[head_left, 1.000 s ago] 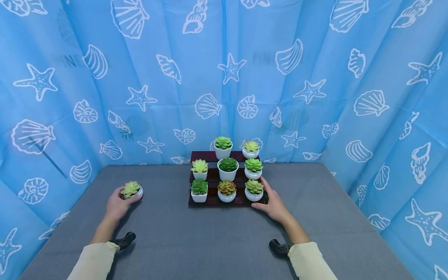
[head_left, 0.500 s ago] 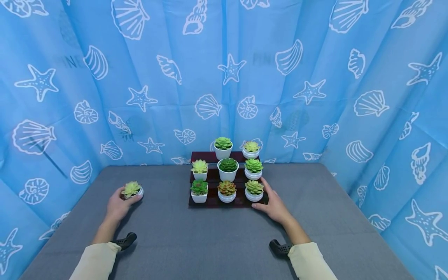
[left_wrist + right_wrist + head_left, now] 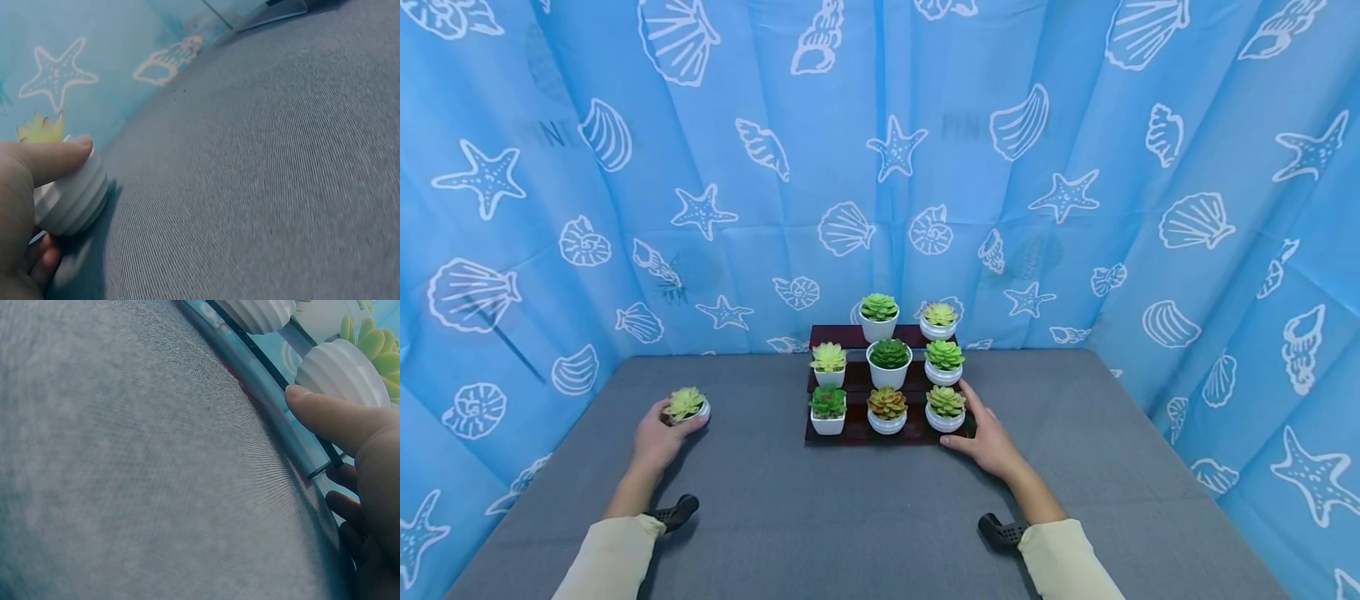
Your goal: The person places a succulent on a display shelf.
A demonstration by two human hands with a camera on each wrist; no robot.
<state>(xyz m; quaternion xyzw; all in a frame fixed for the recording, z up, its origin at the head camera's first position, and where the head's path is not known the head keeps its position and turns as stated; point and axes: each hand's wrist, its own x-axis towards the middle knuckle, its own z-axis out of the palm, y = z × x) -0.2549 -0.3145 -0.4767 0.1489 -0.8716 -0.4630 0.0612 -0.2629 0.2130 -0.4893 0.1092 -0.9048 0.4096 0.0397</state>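
My left hand (image 3: 657,440) grips a small succulent (image 3: 685,403) with pale yellow-green leaves at the table's left. Its ribbed white pot (image 3: 78,200) leans slightly between thumb and fingers. Whether the pot's base touches the cloth is unclear. In the middle stands a dark, three-tiered display stand (image 3: 856,430) bearing several potted succulents. My right hand (image 3: 992,446) holds the stand's right end; the thumb lies by its front edge (image 3: 265,360) and the fingers curl at the side. The front right pot (image 3: 344,372) sits right beside that thumb, its lower part partly hidden.
Two succulents share the top tier: a tall green one (image 3: 878,315) in the middle and a paler one (image 3: 938,321) at right. Grey cloth covers the table (image 3: 820,525). A blue shell-print curtain (image 3: 895,192) hangs behind and at the sides.
My left hand has shifted slightly to the right with the succulent in its grip. My right hand and the stand have stayed in place.
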